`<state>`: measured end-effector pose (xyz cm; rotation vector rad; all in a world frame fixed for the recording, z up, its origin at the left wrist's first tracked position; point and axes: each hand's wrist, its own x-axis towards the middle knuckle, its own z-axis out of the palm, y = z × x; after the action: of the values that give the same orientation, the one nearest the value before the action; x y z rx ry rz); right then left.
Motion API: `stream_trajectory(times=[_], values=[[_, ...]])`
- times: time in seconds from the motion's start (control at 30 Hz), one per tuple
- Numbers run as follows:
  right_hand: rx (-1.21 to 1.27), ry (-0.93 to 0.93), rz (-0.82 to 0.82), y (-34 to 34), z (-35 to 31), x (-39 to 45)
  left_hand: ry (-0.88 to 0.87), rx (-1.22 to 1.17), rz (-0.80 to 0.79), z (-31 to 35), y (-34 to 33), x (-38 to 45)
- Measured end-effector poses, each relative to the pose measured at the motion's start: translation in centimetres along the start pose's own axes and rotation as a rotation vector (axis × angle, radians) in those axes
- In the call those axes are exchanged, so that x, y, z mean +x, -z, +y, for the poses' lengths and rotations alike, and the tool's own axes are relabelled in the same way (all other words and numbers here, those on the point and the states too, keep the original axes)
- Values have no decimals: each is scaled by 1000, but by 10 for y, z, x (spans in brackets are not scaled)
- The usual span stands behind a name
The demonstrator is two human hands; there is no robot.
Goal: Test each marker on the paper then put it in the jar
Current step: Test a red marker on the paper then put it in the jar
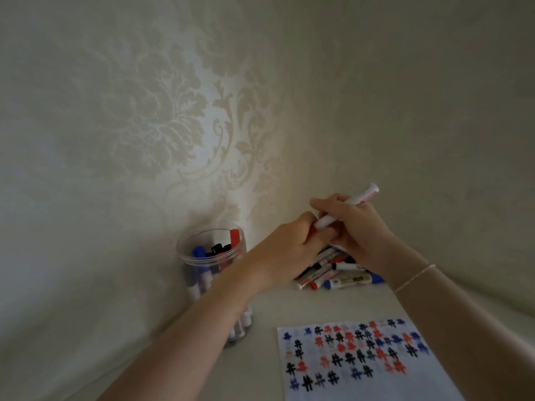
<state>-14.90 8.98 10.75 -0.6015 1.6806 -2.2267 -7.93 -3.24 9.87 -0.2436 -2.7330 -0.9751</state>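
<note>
Above the far pile of markers (pixel 338 270), the right hand (pixel 359 230) grips a white marker (pixel 347 205), its long axis slanting up to the right. The left hand (pixel 292 250) pinches its lower red end, probably the cap. The paper (pixel 362 363) lies nearer, the jar (pixel 214 273) to the left.

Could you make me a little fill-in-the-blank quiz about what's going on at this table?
1. The right hand holds a white marker with a ____ cap.
2. The clear plastic jar stands to the ____ of the pile of loose markers.
3. The white paper sheet bears red, blue and ____ marks.

Missing words: red; left; black
</note>
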Motion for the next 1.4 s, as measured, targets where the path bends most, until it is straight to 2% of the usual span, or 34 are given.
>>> stream_trajectory(times=[0.07, 0.17, 0.4, 0.6, 0.73, 0.83, 0.9, 0.97, 1.03, 1.1, 1.27, 1.33, 1.4], values=[[-22, -33, -28, 10, 1, -4, -42, -48, -3, 0, -11, 2], [-25, -52, -22, 25, 4, -11, -72, -249, -32, 6, -25, 3], [-72, -19, 3, 61, 9, -40, -14, -666, -327, 11, -56, 8], [-64, 19, 71, 83, 7, -49, -22, -831, -448, 16, -76, 16], [-140, 49, 88, 97, 4, -53, 88, -930, -551, 7, -84, 15], [-156, 107, 223, 111, 2, -53, 104, -694, -388, -5, -94, 20], [-173, 158, 395, 122, 2, -51, 94, -440, -275, -19, -101, 24], [-203, 158, 524, 132, 8, -50, 57, -140, -246, -35, -110, 24], [-170, 105, 560, 137, 18, -50, 4, 161, -215, -55, -121, 23], [-107, 26, 530, 139, 31, -53, -71, 318, -166, -66, -134, 20], [-166, -72, 413, 135, 62, -68, -80, 335, 2, -71, -153, 12], [-192, -95, 412, 134, 71, -74, -168, 313, 77, -62, -152, 7], [-229, -130, 398, 134, 78, -79, -273, 298, -45, -51, -150, -3]])
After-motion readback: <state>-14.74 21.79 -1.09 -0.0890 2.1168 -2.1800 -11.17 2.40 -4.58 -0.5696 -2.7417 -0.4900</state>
